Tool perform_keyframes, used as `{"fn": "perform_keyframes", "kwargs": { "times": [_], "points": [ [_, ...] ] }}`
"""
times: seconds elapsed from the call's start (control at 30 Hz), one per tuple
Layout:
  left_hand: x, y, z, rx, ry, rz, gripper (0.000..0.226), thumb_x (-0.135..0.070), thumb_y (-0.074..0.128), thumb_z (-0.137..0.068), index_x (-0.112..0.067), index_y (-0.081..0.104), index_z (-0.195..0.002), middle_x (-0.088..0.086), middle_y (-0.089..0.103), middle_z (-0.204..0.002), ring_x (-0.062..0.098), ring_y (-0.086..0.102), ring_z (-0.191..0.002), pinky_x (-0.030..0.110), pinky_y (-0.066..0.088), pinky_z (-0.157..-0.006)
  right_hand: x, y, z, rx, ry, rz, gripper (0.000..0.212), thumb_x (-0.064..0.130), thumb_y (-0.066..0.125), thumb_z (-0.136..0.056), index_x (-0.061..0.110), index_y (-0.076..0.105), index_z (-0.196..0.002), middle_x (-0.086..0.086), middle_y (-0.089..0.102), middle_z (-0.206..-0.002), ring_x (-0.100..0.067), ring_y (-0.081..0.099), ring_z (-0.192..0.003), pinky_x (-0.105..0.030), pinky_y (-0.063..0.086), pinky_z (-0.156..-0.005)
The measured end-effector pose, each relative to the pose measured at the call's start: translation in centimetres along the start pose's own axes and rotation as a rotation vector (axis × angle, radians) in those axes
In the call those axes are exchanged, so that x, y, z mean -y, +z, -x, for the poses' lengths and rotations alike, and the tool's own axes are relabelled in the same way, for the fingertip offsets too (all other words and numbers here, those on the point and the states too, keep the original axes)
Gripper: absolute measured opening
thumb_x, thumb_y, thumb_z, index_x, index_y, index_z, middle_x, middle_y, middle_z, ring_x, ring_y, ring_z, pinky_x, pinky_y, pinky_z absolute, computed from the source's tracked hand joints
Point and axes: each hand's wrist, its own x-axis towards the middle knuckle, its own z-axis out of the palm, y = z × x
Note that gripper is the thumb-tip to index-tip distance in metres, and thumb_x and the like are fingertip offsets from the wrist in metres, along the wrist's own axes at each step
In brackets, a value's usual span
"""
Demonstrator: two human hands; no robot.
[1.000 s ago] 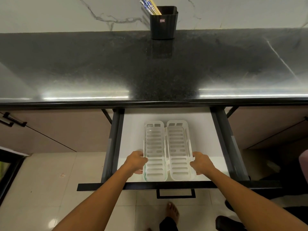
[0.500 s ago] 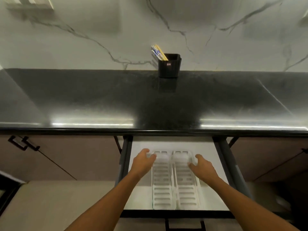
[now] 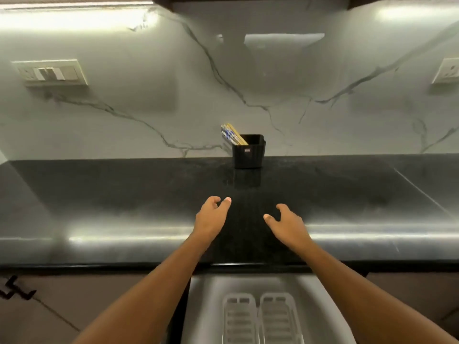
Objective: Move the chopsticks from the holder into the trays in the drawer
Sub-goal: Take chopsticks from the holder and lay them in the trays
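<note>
Black holder [image 3: 248, 152] stands beyond both empty hands [image 3: 248, 217].

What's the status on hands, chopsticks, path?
Left hand and right hand open, empty, over the counter. Chopsticks in holder; trays empty. Path clear.

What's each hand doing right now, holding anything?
Left hand: open, empty, above the counter.
Right hand: open, empty, above the counter.
</note>
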Motion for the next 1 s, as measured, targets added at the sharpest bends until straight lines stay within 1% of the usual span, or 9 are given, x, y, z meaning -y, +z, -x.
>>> {"fn": "perform_keyframes", "kwargs": {
  "times": [0.1,0.23,0.37,0.47,0.57,0.63,0.73,0.8,1.0],
  "points": [
    [-2.5,0.7,-4.6,-0.011,0.025,0.035,0.051,-0.051,0.048,-0.092,-0.018,0.051,-0.130,0.002,0.056,-0.130,0.021,0.052,-0.119,0.039,0.042,-0.103,1.2,-1.7,-4.9,-0.003,-0.033,-0.054,0.064,0.041,0.050,-0.095,0.013,0.027,-0.147,-0.013,0.040,-0.148,-0.030,0.040,-0.134,-0.039,0.037,-0.104],
    [-5.5,2.4,-11.5,-0.019,0.063,0.081,0.046,-0.048,0.045,-0.095,-0.018,0.050,-0.130,0.000,0.055,-0.124,0.015,0.050,-0.110,0.033,0.040,-0.093,2.3,-3.4,-12.8,-0.031,-0.072,-0.156,0.065,0.041,0.054,-0.093,0.016,0.027,-0.147,-0.012,0.038,-0.149,-0.029,0.042,-0.133,-0.040,0.038,-0.105],
    [-6.5,3.9,-15.5,-0.017,0.047,0.143,0.047,-0.044,0.044,-0.096,-0.017,0.046,-0.134,0.000,0.051,-0.128,0.016,0.047,-0.115,0.037,0.039,-0.100,2.8,-4.0,-17.2,-0.051,-0.066,-0.213,0.067,0.040,0.056,-0.092,0.017,0.027,-0.147,-0.012,0.038,-0.149,-0.029,0.041,-0.134,-0.041,0.038,-0.105],
    [-6.5,5.9,-19.9,-0.024,0.050,0.206,0.036,-0.040,0.040,-0.099,-0.020,0.047,-0.127,-0.002,0.049,-0.124,0.013,0.045,-0.110,0.033,0.036,-0.096,2.2,-3.6,-22.0,-0.060,-0.070,-0.248,0.069,0.040,0.057,-0.091,0.017,0.026,-0.148,-0.012,0.037,-0.150,-0.030,0.040,-0.135,-0.042,0.038,-0.105],
    [-6.4,7.3,-23.7,-0.023,0.031,0.272,0.042,-0.036,0.035,-0.101,-0.014,0.044,-0.135,-0.002,0.045,-0.119,0.012,0.041,-0.110,0.034,0.033,-0.098,1.8,-3.0,-26.1,-0.056,-0.054,-0.297,0.068,0.039,0.057,-0.091,0.018,0.026,-0.148,-0.011,0.036,-0.151,-0.030,0.039,-0.135,-0.043,0.038,-0.105],
    [-6.2,8.0,-26.0,-0.039,0.011,0.286,0.044,-0.033,0.033,-0.101,-0.012,0.041,-0.138,0.005,0.046,-0.129,0.017,0.042,-0.115,0.035,0.032,-0.102,1.4,-2.4,-28.6,-0.060,-0.047,-0.335,0.068,0.039,0.057,-0.091,0.018,0.026,-0.148,-0.011,0.035,-0.151,-0.030,0.038,-0.136,-0.043,0.038,-0.105],
    [-5.7,8.6,-29.0,-0.037,-0.024,0.303,0.047,-0.033,0.030,-0.101,-0.013,0.035,-0.144,0.011,0.036,-0.150,0.024,0.035,-0.135,0.041,0.027,-0.111,0.9,-1.6,-32.0,-0.049,-0.013,-0.418,0.067,0.035,0.056,-0.092,0.018,0.024,-0.148,-0.011,0.034,-0.151,-0.030,0.037,-0.136,-0.043,0.037,-0.105],
    [-5.3,8.8,-30.7,-0.027,-0.036,0.308,0.050,-0.036,0.029,-0.101,-0.014,0.030,-0.147,0.013,0.030,-0.154,0.027,0.028,-0.141,0.044,0.023,-0.114,0.6,-0.9,-34.2,-0.041,0.004,-0.451,0.067,0.031,0.055,-0.092,0.018,0.022,-0.149,-0.011,0.033,-0.151,-0.031,0.036,-0.136,-0.045,0.036,-0.106],
    [-5.0,9.6,-34.2,0.061,0.024,0.302,0.053,-0.040,0.025,-0.101,-0.016,0.025,-0.149,0.010,0.021,-0.159,0.028,0.019,-0.145,0.047,0.016,-0.118,0.7,0.1,-38.5,0.005,-0.013,-0.469,0.064,0.011,0.049,-0.095,0.016,0.017,-0.150,-0.012,0.029,-0.153,-0.031,0.033,-0.137,-0.045,0.034,-0.108]
  ]
}}
